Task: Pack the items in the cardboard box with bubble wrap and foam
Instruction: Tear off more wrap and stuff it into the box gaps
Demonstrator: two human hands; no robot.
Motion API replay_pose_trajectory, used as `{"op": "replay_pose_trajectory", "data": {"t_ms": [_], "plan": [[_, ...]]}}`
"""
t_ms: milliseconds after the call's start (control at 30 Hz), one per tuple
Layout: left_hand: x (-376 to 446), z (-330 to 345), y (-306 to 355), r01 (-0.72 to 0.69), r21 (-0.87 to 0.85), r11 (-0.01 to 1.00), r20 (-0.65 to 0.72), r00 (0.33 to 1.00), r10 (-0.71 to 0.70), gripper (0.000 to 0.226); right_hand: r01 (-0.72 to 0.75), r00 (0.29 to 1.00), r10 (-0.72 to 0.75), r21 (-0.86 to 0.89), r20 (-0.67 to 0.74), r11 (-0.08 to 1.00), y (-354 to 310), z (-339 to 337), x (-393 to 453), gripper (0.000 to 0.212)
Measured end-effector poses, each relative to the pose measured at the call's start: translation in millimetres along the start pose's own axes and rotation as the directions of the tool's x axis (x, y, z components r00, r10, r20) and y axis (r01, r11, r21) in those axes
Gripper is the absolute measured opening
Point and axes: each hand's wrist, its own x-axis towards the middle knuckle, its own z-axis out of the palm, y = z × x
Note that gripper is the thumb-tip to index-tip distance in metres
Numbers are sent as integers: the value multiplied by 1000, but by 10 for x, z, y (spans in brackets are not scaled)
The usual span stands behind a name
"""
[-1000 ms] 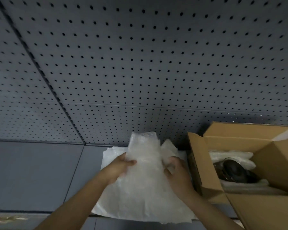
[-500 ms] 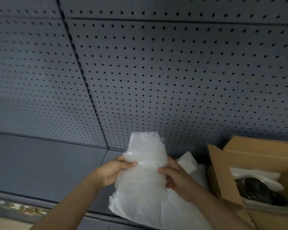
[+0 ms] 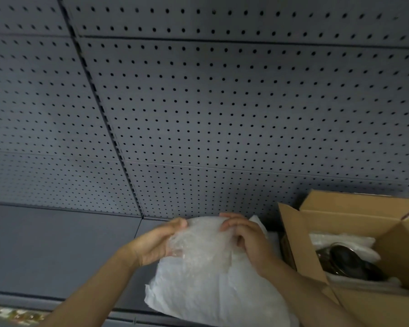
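Observation:
A bundle wrapped in clear bubble wrap (image 3: 202, 244) is held between both hands above a white foam sheet (image 3: 213, 293) that hangs beneath it. My left hand (image 3: 154, 244) grips its left side with the thumb on top. My right hand (image 3: 243, 237) curls over its upper right edge. What is inside the wrap is hidden. To the right stands an open cardboard box (image 3: 300, 241) lined with white foam, holding a dark round metal item (image 3: 347, 260).
A grey shelf surface (image 3: 57, 251) runs under the hands, with its front edge at the bottom left. A grey pegboard wall (image 3: 222, 114) rises right behind. More white foam (image 3: 257, 223) lies behind the bundle, beside the box.
The bundle has been tipped down and shortened, its top folded over. Both hands have shifted up to its top edge. The view has swung slightly left and up.

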Motion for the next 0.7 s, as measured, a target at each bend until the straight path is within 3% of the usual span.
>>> {"op": "replay_pose_trajectory", "data": {"t_ms": [100,200,267,333,433,533,633,700], "plan": [[38,57,-25,-10,133,991,42,999,4,51,16,1000,-15,28,-12,999,-80,15,-55,26],[66,160,-23,-71,247,966,7,997,71,62,70,996,-75,-116,-42,991,-89,-6,-115,11],[105,249,14,-126,340,932,-43,988,150,62,103,992,-108,-83,-60,991,-80,-35,-155,40],[148,348,65,-206,325,923,-43,972,232,60,82,990,-71,94,-120,992,-163,-60,-217,70],[213,566,154,-313,271,910,-26,943,332,62,25,991,11,257,-136,966,-282,-159,-269,80],[290,787,218,-377,288,880,-16,917,398,62,-40,993,70,298,-91,954,-357,-320,-369,67],[389,954,253,-385,288,877,33,919,393,84,-10,991,56,346,-124,938,-382,-526,-490,44],[467,1088,259,-387,317,866,76,921,383,98,54,985,13,379,-170,924,-385,-662,-569,42]]}}
